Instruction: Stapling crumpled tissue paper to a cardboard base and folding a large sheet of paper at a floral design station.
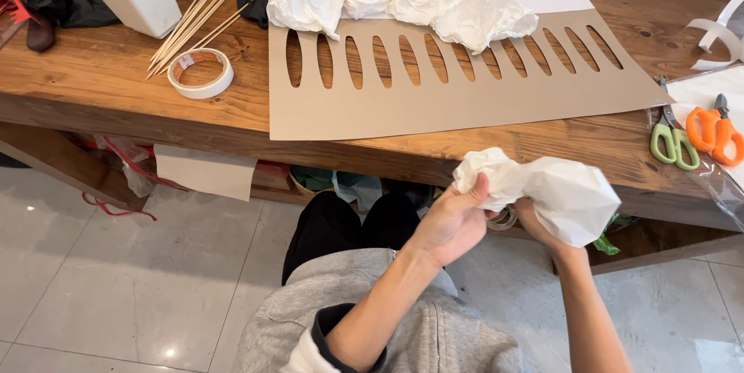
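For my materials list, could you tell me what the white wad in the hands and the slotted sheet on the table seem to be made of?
White wad: thin matte paper, probably tissue; it holds sharp crumples. Slotted sheet: brown matte card, likely cardboard; it lies flat with cleanly cut slots.

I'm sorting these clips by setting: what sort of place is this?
Probably a craft or hobby worktable, at home or in a small workshop. A cardboard sheet with cut-out slots, scissors, a tape roll and wooden skewers lie on the wooden table, while both hands crumple white paper.
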